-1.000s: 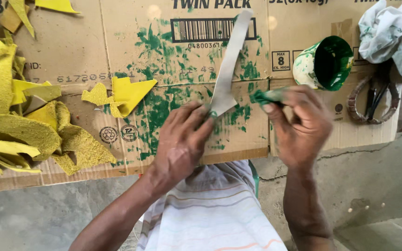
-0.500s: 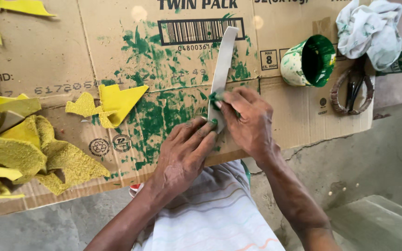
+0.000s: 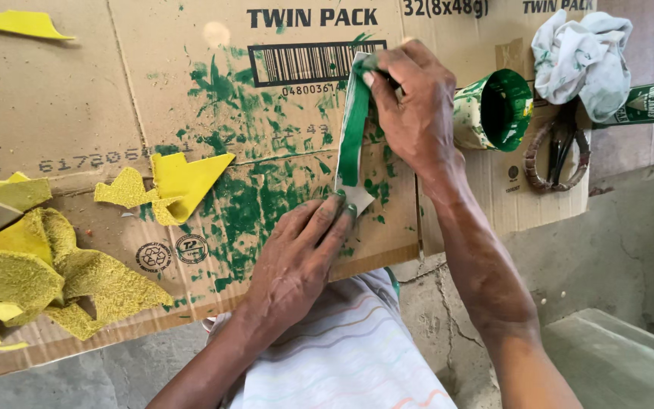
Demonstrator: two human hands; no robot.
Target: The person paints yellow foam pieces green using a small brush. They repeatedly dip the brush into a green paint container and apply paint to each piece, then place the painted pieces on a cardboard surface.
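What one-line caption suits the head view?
Left hand pins a narrow strip; right hand smears green paint along it.

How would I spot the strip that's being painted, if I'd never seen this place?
Start at the big flattened cardboard sheet smeared with green paint. Near its middle, the left hand pins the lower end of a narrow strip, while the right hand rubs its top. Unlike the yellow scraps to the left, it is long, slim and mostly green.

We see a long thin strip [image 3: 354, 129], painted green along most of its length and still pale at the near end, lying flat on the green-smeared cardboard [image 3: 191, 98], pointing away from us.
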